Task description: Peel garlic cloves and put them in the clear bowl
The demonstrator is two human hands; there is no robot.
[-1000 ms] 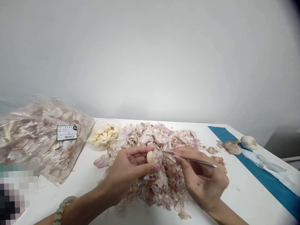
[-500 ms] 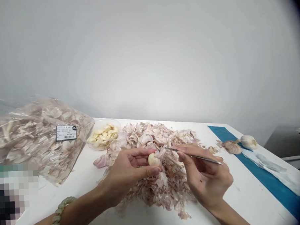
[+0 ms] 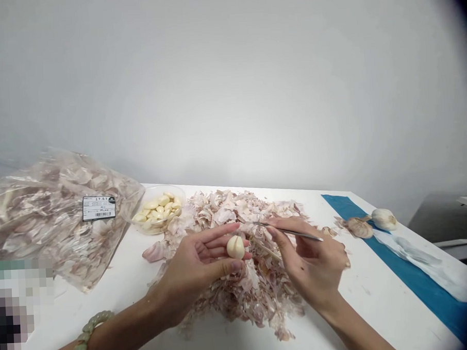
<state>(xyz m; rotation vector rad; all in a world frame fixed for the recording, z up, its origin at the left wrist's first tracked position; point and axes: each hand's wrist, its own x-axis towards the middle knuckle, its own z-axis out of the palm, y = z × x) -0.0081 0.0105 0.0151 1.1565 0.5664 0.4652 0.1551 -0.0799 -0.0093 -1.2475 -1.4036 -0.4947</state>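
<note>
Between the thumb and fingers of my left hand (image 3: pixel 200 261) rests a peeled garlic clove (image 3: pixel 235 247), pale cream, with a groove down its face. My right hand (image 3: pixel 314 259) pinches a slim pointed metal tool (image 3: pixel 298 234) that looks like tweezers. The tool's tip points left, a little to the right of the clove and apart from it. Both hands are above a big heap of garlic skins (image 3: pixel 257 287). A pinkish unpeeled clove (image 3: pixel 155 251) lies at the heap's left edge.
A clear round tub (image 3: pixel 148 229) of peeled cloves stands back left, beside a large plastic bag (image 3: pixel 57 213) full of skins with a label. At right, a garlic bulb (image 3: pixel 384 219) and a brownish bulb piece (image 3: pixel 359 227) lie by a blue strip (image 3: pixel 400 268) with crumpled white plastic (image 3: pixel 419 260).
The loose skin between the clove and the tool tip has come away from the clove. The clove shows a different side, and my right hand has shifted slightly left.
</note>
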